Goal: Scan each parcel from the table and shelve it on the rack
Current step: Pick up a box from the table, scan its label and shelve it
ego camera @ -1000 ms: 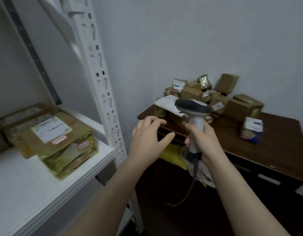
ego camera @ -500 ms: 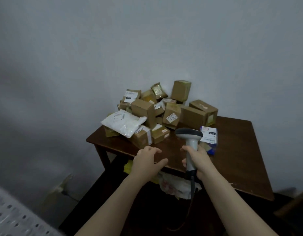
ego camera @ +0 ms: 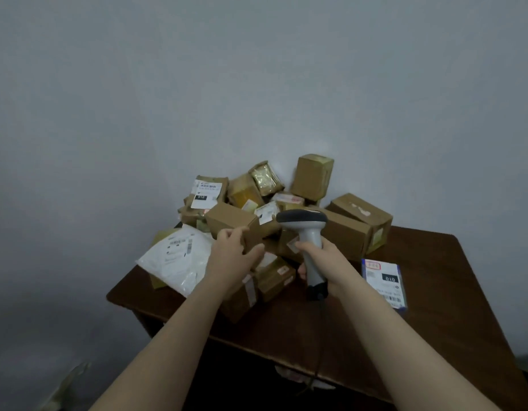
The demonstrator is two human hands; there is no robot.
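Toward far-left corner of table (ego camera: 434, 292) | brown box (ego camera: 231, 219) lies just beyond left hand (ego camera: 234, 259), the nearer one, grip apart | right hand (ego camera: 326, 262): grip clamped on scanner (ego camera: 302, 222)

This is a small parcel room, a back-room sorting spot rather than a home or an office. A dark wooden counter (ego camera: 449, 307) stands in the corner of bare grey-white walls (ego camera: 256, 84). On it lies a loose heap of parcels (ego camera: 342, 235) — brown cardboard boxes, many with printed shipping labels and barcodes. Among them are a white plastic mailer (ego camera: 179, 259) with its label up and a gold foil packet (ego camera: 264, 178); a flat blue-edged packet (ego camera: 382, 280) lies apart. The right hand (ego camera: 328, 259) holds a corded barcode scanner (ego camera: 304, 221) over the heap — a dispatch tool.
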